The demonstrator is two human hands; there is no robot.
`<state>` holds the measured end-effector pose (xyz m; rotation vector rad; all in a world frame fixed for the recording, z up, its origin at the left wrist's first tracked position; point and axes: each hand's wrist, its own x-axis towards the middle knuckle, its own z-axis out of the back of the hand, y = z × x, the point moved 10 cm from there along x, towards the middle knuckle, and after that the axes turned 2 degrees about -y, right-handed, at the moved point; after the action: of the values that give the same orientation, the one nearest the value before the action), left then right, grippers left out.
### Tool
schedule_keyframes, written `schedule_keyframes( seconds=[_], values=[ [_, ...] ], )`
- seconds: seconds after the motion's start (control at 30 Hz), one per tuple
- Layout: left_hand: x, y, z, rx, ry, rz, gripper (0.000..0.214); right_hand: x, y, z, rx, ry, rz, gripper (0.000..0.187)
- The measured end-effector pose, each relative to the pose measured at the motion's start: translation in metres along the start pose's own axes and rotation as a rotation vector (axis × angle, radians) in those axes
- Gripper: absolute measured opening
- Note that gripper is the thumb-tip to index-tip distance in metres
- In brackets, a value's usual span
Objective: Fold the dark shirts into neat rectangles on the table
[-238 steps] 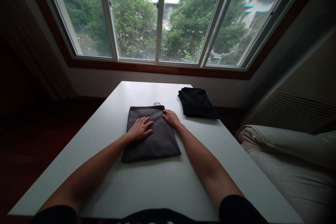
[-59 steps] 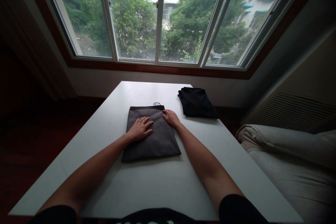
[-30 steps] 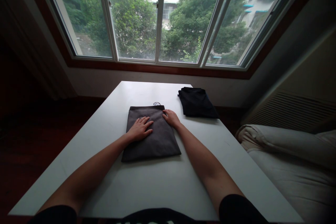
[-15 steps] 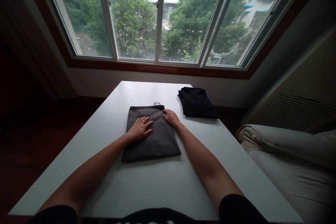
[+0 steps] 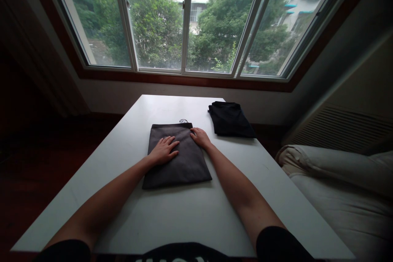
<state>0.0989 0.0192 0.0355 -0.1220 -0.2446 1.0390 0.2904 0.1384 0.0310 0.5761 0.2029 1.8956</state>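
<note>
A dark grey drawstring bag [image 5: 181, 170] lies flat on the white table [image 5: 172, 221], its cord [image 5: 183, 121] looped out beyond the far edge. My left hand [image 5: 163, 150] rests on the bag's left half, palm down with the fingers spread. At the bag's upper right edge is my right hand [image 5: 200, 136], its fingertips touching the fabric near the corner. The fingers of that hand are slightly bent, and whether they pinch the edge cannot be made out.
Folded black cloth [image 5: 231, 119] lies at the table's far right edge. Beyond the table is a wide window [image 5: 184, 20] with a brown frame. A pale cushioned seat [image 5: 340, 184] stands to the right, and a curtain [image 5: 46, 57] hangs at the left.
</note>
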Motion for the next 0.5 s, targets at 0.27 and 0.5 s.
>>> schedule_keyframes(
  seconds=[0.27,0.5],
  values=[
    [-0.0002,0.0003,-0.001,0.0,0.002,-0.001,0.063,0.0008,-0.0018,-0.0017,-0.003,-0.005,0.0,0.037],
    [0.0001,0.0006,-0.0011,-0.003,0.007,0.004,0.063,0.0003,-0.0008,-0.0005,-0.001,-0.009,0.006,0.037]
  ],
)
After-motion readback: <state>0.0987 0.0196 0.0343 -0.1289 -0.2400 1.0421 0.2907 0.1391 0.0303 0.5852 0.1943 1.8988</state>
